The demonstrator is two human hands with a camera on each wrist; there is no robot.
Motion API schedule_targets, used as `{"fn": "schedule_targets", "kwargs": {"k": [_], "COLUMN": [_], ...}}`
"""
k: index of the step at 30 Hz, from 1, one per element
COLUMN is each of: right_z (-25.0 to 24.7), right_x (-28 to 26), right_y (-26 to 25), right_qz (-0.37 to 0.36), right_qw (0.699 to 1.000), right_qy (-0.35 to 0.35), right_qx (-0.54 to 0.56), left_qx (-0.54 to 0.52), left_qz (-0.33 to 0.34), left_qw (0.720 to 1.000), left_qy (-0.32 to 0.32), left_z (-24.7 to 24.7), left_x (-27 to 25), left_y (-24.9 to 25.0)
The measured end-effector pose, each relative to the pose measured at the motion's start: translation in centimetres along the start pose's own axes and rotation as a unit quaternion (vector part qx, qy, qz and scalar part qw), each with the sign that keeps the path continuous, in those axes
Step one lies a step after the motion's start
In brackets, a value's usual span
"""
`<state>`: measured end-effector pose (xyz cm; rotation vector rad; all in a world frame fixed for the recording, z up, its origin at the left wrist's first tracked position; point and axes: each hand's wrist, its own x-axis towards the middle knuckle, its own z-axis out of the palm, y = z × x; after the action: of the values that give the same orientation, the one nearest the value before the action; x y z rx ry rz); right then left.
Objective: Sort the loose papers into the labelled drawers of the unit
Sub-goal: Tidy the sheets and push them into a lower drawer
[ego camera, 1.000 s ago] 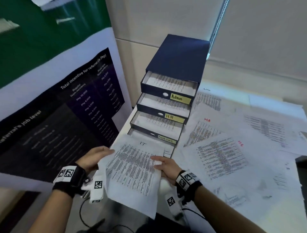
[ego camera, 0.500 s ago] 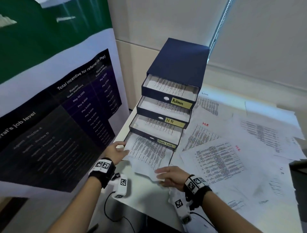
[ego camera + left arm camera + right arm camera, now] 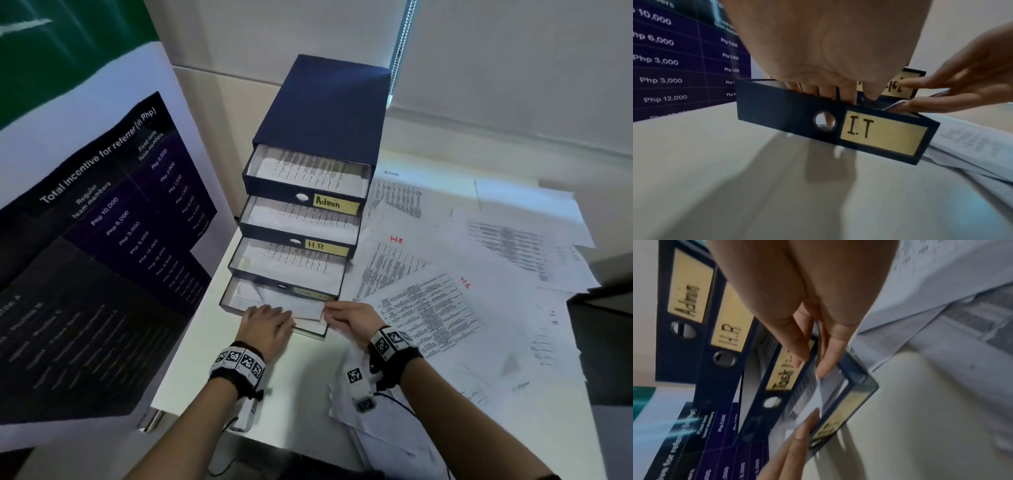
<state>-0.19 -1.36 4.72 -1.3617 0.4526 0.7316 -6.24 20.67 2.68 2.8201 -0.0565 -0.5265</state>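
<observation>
The navy drawer unit stands on the white table with all of its drawers pulled out: Admin, H.R, a task-list one, and I.T at the bottom. A printed sheet lies in the I.T drawer. My left hand reaches over that drawer's front and its fingers press down on the sheet; one fingertip shows through the pull hole. My right hand is at the drawer's right front corner, straight fingers touching the sheet's edge.
Several loose printed papers, some marked HR in red, cover the table right of the unit. A large dark poster stands close on the left. A dark object sits at the table's right edge. Wall and blind cord behind.
The sheet, held in both hands before the drawers a second ago, now lies in the bottom drawer. Both hands have moved forward to that drawer's front.
</observation>
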Motion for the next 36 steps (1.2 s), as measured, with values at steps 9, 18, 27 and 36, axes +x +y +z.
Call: {"fn": "schedule_targets", "kwargs": {"k": [9, 18, 27, 36], "right_z": [-22.0, -28.1, -28.0, -27.0], "right_x": [-1.7, -0.2, 0.5, 1.3], "right_y": [-1.0, -0.3, -1.0, -0.8], "right_qz": [0.120, 0.133, 0.016, -0.020], "right_qw": [0.871, 0.879, 0.908, 0.918], "right_qy": [0.393, 0.401, 0.336, 0.303], "right_qx": [-0.268, -0.220, -0.248, -0.254], "left_qx": [-0.206, -0.269, -0.286, -0.337], "left_qz": [0.143, -0.052, -0.185, -0.121], "left_qw": [0.968, 0.961, 0.940, 0.934], "left_qy": [-0.026, -0.028, -0.003, -0.010], "left_z": [-4.5, 0.3, 1.6, 1.1], "left_x": [3.2, 12.4, 16.2, 15.6], "left_y": [10.7, 19.0, 21.5, 23.9]}}
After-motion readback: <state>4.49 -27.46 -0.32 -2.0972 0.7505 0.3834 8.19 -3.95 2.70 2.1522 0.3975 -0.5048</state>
